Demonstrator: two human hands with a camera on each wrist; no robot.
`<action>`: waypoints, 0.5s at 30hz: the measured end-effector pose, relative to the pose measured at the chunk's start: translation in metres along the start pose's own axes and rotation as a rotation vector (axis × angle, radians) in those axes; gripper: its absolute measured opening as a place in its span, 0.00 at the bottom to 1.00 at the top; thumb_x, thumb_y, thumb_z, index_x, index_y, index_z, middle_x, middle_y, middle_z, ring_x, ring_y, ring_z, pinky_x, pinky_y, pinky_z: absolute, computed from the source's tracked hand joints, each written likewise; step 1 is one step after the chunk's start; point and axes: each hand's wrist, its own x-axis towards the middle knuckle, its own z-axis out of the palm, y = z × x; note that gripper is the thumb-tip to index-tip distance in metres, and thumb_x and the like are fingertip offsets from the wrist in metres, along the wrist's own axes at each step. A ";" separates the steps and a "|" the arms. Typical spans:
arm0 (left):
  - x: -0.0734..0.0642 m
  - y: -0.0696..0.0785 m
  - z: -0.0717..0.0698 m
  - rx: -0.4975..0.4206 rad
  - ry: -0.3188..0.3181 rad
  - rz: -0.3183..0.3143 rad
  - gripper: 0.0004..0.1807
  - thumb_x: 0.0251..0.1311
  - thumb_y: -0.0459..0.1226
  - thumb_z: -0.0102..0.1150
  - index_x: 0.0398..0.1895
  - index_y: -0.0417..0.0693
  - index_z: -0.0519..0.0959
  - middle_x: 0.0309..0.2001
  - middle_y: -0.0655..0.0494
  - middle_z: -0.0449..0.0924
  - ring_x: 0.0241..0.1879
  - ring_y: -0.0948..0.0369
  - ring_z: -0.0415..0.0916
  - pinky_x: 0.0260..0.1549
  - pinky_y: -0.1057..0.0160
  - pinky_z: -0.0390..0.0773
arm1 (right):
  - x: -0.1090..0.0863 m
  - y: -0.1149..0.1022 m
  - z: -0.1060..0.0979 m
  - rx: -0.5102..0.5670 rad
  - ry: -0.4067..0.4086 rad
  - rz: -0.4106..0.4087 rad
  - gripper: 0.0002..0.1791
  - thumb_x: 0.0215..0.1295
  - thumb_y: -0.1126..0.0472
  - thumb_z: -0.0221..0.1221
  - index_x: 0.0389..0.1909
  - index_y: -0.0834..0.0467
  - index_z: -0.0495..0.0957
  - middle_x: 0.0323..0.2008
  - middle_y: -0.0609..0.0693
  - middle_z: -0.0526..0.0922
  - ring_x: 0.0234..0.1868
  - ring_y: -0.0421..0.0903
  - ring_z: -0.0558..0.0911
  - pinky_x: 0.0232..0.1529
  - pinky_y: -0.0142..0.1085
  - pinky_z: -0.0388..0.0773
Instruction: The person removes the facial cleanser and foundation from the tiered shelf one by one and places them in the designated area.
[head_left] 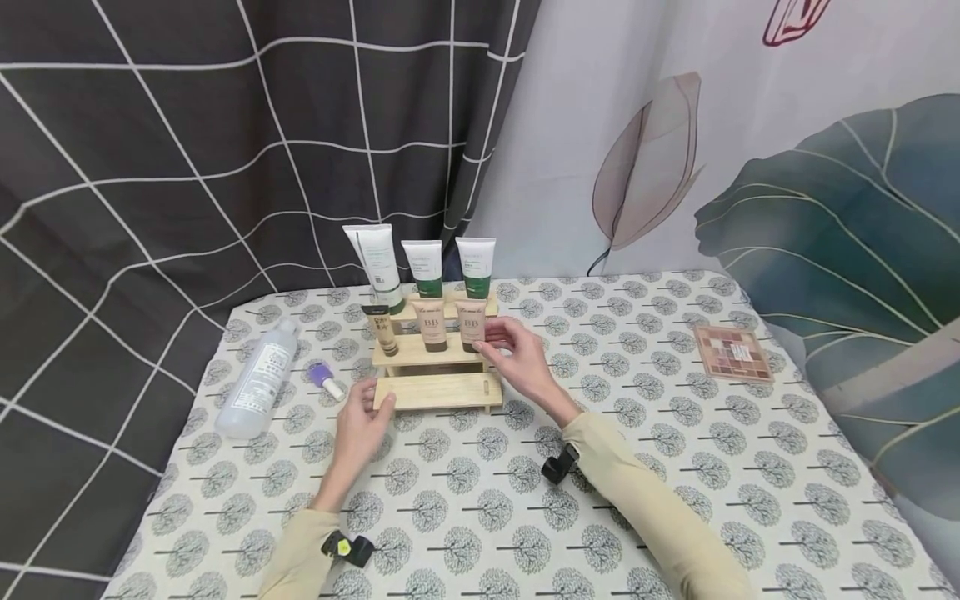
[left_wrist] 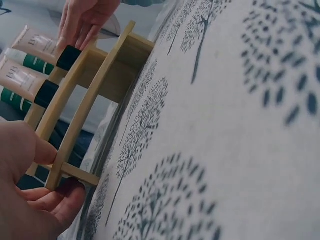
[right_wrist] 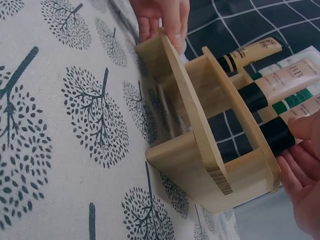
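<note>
A three-step wooden rack [head_left: 438,390] stands on the patterned cloth. My left hand [head_left: 358,429] grips the left end of its bottom step, thumb on top and fingers around the edge. On the middle step, my right hand [head_left: 522,354] pinches the lower part of the rightmost pink BB cream tube [head_left: 472,323], whose black cap [right_wrist: 276,136] faces down. Beside it stand another BB cream tube [head_left: 431,323] and a small gold tube [head_left: 382,330], slightly tilted. Behind, on the top step, are a large white tube [head_left: 375,262] and two white-and-green tubes [head_left: 425,265].
Left of the rack, a clear bottle [head_left: 258,382] lies on its side, with a purple-and-white item [head_left: 326,379] between them. A flat eyeshadow palette [head_left: 732,354] lies at the far right. Curtains [head_left: 300,125] hang behind the table.
</note>
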 end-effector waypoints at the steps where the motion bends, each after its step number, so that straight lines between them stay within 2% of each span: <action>1: 0.000 -0.001 0.001 -0.012 0.003 -0.009 0.29 0.70 0.38 0.58 0.69 0.32 0.65 0.53 0.32 0.79 0.48 0.43 0.82 0.52 0.49 0.85 | 0.001 0.000 0.001 -0.002 0.000 0.003 0.19 0.62 0.68 0.67 0.53 0.66 0.77 0.50 0.63 0.85 0.51 0.56 0.86 0.56 0.38 0.85; 6: 0.002 -0.003 0.004 -0.073 0.012 -0.042 0.28 0.70 0.37 0.58 0.68 0.34 0.66 0.55 0.35 0.78 0.51 0.45 0.81 0.55 0.50 0.84 | 0.002 0.000 0.003 -0.026 0.001 -0.017 0.18 0.63 0.68 0.67 0.52 0.66 0.77 0.49 0.62 0.85 0.50 0.56 0.86 0.54 0.37 0.85; 9: 0.003 -0.003 0.005 -0.095 0.010 -0.036 0.28 0.70 0.37 0.57 0.68 0.33 0.65 0.56 0.34 0.77 0.53 0.44 0.81 0.56 0.50 0.83 | 0.001 0.001 0.003 -0.026 0.013 -0.027 0.17 0.63 0.69 0.66 0.52 0.67 0.77 0.50 0.63 0.85 0.50 0.56 0.86 0.55 0.37 0.85; 15: 0.003 -0.003 0.007 -0.098 -0.010 -0.037 0.27 0.73 0.37 0.54 0.69 0.32 0.62 0.60 0.32 0.75 0.58 0.42 0.79 0.58 0.50 0.82 | 0.000 0.001 0.001 -0.020 0.029 -0.053 0.17 0.64 0.70 0.65 0.53 0.68 0.76 0.51 0.64 0.84 0.50 0.57 0.85 0.57 0.38 0.84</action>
